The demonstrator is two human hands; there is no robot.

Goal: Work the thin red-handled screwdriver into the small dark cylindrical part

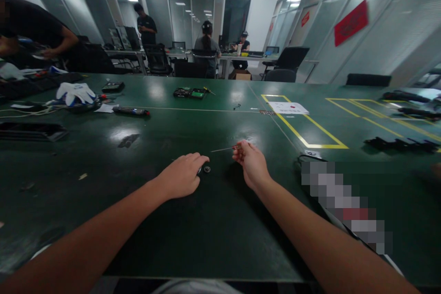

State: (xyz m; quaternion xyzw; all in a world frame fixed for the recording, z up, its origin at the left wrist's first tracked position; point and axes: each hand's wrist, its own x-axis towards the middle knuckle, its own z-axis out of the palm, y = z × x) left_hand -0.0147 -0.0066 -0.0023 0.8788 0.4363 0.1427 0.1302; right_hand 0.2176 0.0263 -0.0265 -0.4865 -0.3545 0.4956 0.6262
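Observation:
My right hand (252,161) is closed around the red handle of a slim screwdriver (222,149). Its thin shaft points left, held above the green tabletop. To its left, my left hand (182,174) lies palm down on the table with bent fingers. Those fingers cover something with a small shiny edge showing under them; most of it is hidden. Just right of the left fingertips sits a small round metal part (207,169), apart from the screwdriver tip.
White gloves (76,94), a dark cylindrical tool (131,110) and a black tray (32,131) lie at left. An opened case (189,93) stands at the back. A paper sheet (287,108) lies by yellow tape lines. A blurred-out flat object (341,206) is beside my right forearm. Several people are beyond.

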